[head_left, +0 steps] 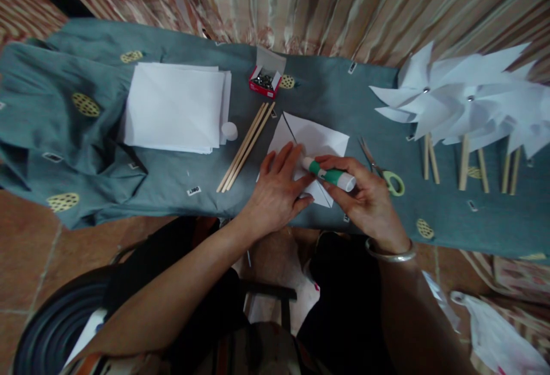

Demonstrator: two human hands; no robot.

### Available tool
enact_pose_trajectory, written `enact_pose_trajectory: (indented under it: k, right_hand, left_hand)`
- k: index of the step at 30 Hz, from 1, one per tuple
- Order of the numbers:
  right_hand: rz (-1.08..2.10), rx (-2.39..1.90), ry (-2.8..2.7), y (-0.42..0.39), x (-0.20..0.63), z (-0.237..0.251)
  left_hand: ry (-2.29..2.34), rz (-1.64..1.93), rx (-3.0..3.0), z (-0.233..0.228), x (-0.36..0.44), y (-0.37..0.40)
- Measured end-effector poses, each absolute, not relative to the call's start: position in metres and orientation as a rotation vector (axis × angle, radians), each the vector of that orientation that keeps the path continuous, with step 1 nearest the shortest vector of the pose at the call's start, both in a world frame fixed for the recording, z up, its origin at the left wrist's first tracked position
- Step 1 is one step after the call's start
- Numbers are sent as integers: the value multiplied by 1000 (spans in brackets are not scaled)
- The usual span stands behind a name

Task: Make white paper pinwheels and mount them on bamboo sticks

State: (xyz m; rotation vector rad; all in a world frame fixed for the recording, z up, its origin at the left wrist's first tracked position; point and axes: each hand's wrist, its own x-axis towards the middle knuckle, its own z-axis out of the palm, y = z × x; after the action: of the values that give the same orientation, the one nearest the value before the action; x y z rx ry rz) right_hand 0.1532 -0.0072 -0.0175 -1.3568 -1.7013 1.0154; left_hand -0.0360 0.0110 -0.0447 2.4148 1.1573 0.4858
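Note:
A square of white paper (322,134), slit along lines from its corners, lies on the cloth in front of me. My left hand (279,189) rests on its left part with the fingers stretched out, pressing it down. In my right hand (369,200) is a green and white glue stick (329,174), tilted so its tip meets the paper near the middle, just beside my left fingers. The white cap (230,130) of the glue stick lies off to the left. Scissors (382,172) with light green handles are to the right of the paper.
Left lies a stack of white paper (176,109). Several wooden sticks (244,149) lie beside it, below an open red box (263,82) of small metal pieces. Finished paper pinwheels (468,91) on sticks cover the right. A green-grey cloth (172,183) covers the table before a curtain (301,8).

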Motion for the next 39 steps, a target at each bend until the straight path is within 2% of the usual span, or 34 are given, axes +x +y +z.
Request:
enact_pose_trajectory:
  k: [39]
  right_hand:
    - [896, -1440, -1649, 4, 142, -22]
  left_hand:
    - [1154, 509, 2388, -46, -36, 11]
